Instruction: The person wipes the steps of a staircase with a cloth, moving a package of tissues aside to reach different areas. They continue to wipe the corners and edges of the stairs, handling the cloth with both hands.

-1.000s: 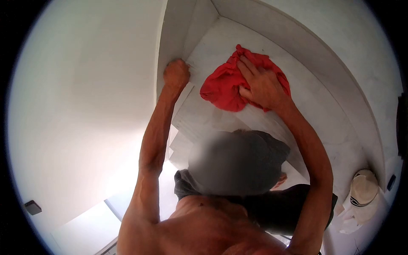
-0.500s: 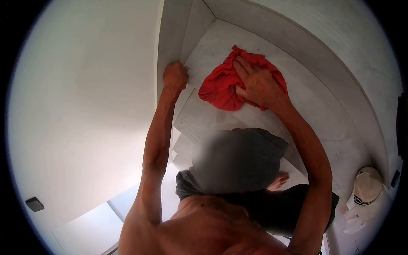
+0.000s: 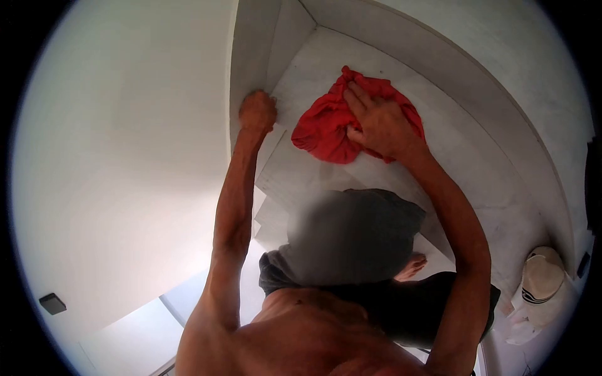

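Observation:
A crumpled red cloth [image 3: 323,128] lies spread on the pale stone step [image 3: 342,47]. My right hand [image 3: 378,125] rests on top of the cloth, its fingers pointing up and left and its thumb apart from them. At the left, my left hand [image 3: 258,110] is closed against the grey stone edging [image 3: 251,59] beside the white wall. Its fingers curl down out of sight, so whatever they may hold is hidden.
A curved raised edge [image 3: 495,106] runs along the right of the step. Lower stair edges [image 3: 266,203] show below my left hand. A beige cap [image 3: 543,274] sits at the lower right. A small dark fixture [image 3: 52,304] is on the white wall [image 3: 125,156].

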